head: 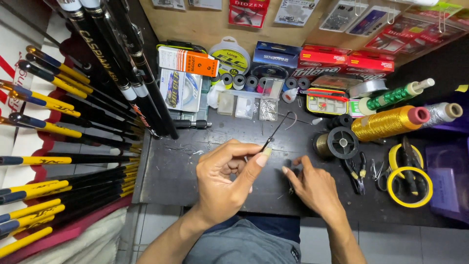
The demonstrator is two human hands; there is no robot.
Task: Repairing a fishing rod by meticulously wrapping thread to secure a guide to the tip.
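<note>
A: What is the left hand [227, 178] doing?

B: Its thumb and forefinger are pinched narrow on the shank of a large dark fishing hook [278, 128], which rises from the fingertips toward one o'clock, its bend curling over near the small clear boxes [246, 105].

A: And the right hand [312, 186]?

B: It rests on the dark workbench [176, 166] at about three o'clock from the left. The fingers are loosely curled with the tips together, but whether they grip a line I cannot tell; anything there is too fine to see.

A: So which step is this?

B: I judge it to be the start of rigging or whipping the hook, with the shank presented and steadied.

A: What does the next move need?

B: Probably a firm pinch on the shank and something fine brought to it. The gold thread spool [388, 122] lies at two o'clock, the black spool [342, 142] nearer; scissors [408, 168] lie well right.

A: And to the left?

B: Black and yellow rods [58, 122], stacked at nine o'clock.
</note>
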